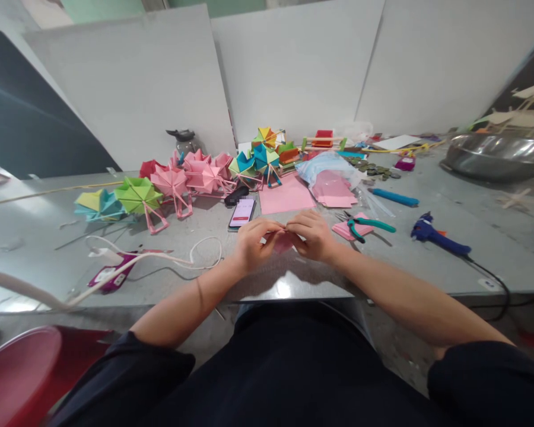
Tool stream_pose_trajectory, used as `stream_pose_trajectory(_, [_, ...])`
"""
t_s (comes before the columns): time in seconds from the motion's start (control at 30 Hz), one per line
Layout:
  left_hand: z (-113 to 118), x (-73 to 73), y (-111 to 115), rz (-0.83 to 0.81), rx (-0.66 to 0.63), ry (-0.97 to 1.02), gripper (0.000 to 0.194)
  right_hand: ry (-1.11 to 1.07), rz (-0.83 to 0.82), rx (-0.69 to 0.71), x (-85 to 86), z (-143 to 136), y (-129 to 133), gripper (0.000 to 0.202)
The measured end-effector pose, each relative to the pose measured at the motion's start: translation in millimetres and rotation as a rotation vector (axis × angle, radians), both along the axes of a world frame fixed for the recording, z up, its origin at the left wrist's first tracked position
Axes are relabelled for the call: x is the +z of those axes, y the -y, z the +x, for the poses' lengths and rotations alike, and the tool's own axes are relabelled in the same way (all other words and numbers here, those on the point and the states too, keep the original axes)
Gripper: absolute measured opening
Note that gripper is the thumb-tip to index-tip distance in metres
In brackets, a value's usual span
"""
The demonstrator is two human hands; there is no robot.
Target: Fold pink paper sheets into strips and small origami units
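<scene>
A small pink paper piece (pixel 283 242) is pinched between my two hands above the table's front part. My left hand (pixel 258 242) grips it from the left, thumb and fingers together. From the right, my right hand (pixel 310 235) holds it the same way, with fingertips almost touching the left ones. Just behind my hands lie a phone (pixel 242 213) with a lit screen and a flat pink sheet (pixel 285 194). Right of them, green-handled pliers (pixel 374 224) rest on a stack of pink paper (pixel 345 230).
Folded paper umbrellas in pink (pixel 171 181), green (pixel 137 194) and other colours stand at the back left. A blue glue gun (pixel 440 236) and a metal basin (pixel 501 157) are on the right. White cable (pixel 151 256) and a purple power strip (pixel 111 276) lie left.
</scene>
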State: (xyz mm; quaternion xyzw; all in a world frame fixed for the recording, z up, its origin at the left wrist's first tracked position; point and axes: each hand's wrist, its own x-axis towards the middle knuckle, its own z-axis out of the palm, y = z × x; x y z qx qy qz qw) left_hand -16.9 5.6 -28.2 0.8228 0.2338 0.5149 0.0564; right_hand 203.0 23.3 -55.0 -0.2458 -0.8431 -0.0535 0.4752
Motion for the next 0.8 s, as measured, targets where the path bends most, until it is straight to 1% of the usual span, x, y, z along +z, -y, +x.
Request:
stream_pose_trajectory(0.07, [-1,2.8,3,0.043,-0.008,0.023,0.014,-0.008,0.020,0.004,-2.2,-1,-3,0.011])
stream_pose_trajectory(0.13, [-3,6.7,5,0.069,0.019,0.056,0.014,-0.020,0.003,0.012,-4.9,0,-9,0.011])
stream_pose_trajectory(0.23, [-10,13.8,4,0.062,0.098,0.138,0.016,-0.023,-0.067,-0.020,-7.9,7,-24,0.010])
stream_pose_trajectory(0.3, [-14,17.3,0,0.017,0.160,0.262,0.021,-0.061,-0.148,-0.062,-8.2,13,-32,0.012])
stream_pose_trajectory(0.37, [-17,17.4,-9,-0.068,0.211,0.428,0.026,-0.173,-0.286,-0.074,-7.7,18,-36,0.021])
stream_pose_trajectory(0.4, [-17,15.8,-14,-0.128,0.224,0.501,0.028,-0.249,-0.375,-0.054,-7.4,19,-38,0.024])
stream_pose_trajectory(0.47, [-16,9.2,-25,-0.266,0.228,0.591,0.033,-0.398,-0.574,0.053,-7.7,15,-38,0.031])
stream_pose_trajectory(0.53, [-12,0.1,-34,-0.404,0.210,0.625,0.035,-0.497,-0.752,0.189,-9.2,7,-37,0.045])
stream_pose_trajectory(0.6, [-7,-8.9,-39,-0.529,0.177,0.635,0.033,-0.555,-0.889,0.254,-11.0,-3,-35,0.052])
stream_pose_trajectory(0.63, [-5,-12.5,-41,-0.584,0.156,0.634,0.032,-0.579,-0.941,0.251,-11.5,-6,-35,0.050])
stream_pose_trajectory(0.7, [-3,-17.3,-42,-0.694,0.098,0.595,0.029,-0.643,-1.012,0.200,-10.6,-9,-34,0.043])
stream_pose_trajectory(0.8, [-5,-19.0,-43,-0.857,-0.007,0.407,0.027,-0.738,-1.014,0.104,-4.5,-2,-34,0.034])
